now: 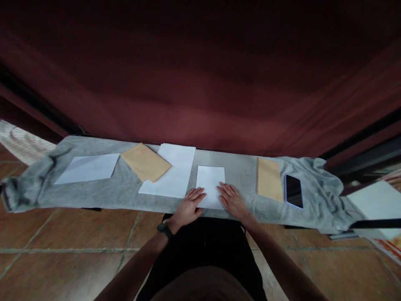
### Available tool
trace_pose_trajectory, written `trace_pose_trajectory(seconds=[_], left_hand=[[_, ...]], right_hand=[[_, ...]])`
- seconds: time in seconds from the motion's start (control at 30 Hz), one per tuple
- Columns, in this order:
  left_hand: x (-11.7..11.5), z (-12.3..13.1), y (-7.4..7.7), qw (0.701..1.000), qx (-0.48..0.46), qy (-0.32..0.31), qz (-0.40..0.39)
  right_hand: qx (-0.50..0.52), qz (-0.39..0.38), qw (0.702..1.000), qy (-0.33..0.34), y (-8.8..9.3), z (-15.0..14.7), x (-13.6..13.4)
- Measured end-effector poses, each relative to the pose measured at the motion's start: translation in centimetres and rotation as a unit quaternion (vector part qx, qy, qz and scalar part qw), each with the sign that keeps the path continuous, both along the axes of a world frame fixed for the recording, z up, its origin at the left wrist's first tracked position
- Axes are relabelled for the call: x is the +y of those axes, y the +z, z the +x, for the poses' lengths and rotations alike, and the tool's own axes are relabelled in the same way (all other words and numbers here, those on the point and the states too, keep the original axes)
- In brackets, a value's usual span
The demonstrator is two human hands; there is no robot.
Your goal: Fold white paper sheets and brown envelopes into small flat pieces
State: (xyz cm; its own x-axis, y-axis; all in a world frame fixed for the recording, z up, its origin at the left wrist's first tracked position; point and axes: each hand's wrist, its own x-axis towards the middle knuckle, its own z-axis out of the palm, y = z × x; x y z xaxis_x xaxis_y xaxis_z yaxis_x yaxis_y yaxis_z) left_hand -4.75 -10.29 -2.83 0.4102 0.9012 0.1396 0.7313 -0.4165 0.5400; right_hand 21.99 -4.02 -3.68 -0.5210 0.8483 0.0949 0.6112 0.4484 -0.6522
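Observation:
A small white sheet of paper (pixel 210 180) lies on the grey cloth (pixel 125 188) right in front of me. My left hand (pixel 189 205) rests flat on its lower left corner, fingers stretched out. On the sheet's lower right edge my right hand (pixel 231 200) also lies flat and open. A black band sits on my left wrist. Neither hand holds anything.
On the cloth to the left lie a large white sheet (pixel 175 169), a tan envelope (pixel 145 161) overlapping it, and another white sheet (pixel 89 168). To the right lie a second tan envelope (pixel 268 179) and a dark phone (pixel 293 191). A dark red curtain hangs behind; tiled floor below.

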Motion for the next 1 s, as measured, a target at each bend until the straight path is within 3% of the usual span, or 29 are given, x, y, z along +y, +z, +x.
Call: trace_pose_trajectory(seconds=[0.13,0.33,0.63,0.8,1.0], left_hand=[[1.0,2.1,0.3,1.0,-0.006,-0.009,-0.013],[4.9,6.4,-1.2,0.997,0.002,0.075,-0.008],[7.9,4.8,-2.1,0.985,0.006,0.169,0.032],[7.0,4.9,-2.0,0.982,0.053,0.168,0.063],[2.0,4.2,-1.3,0.982,0.141,0.06,0.109]], right_hand=[[0.009,-0.006,1.0,-0.016,0.3,0.1,-0.8],[0.044,-0.009,0.999,-0.027,0.3,-0.2,-0.7],[0.064,0.008,0.996,-0.061,0.0,-0.1,-0.8],[0.043,0.043,0.997,-0.057,-0.2,-0.1,-0.8],[-0.081,0.125,0.988,-0.046,-0.6,0.1,-0.9]])
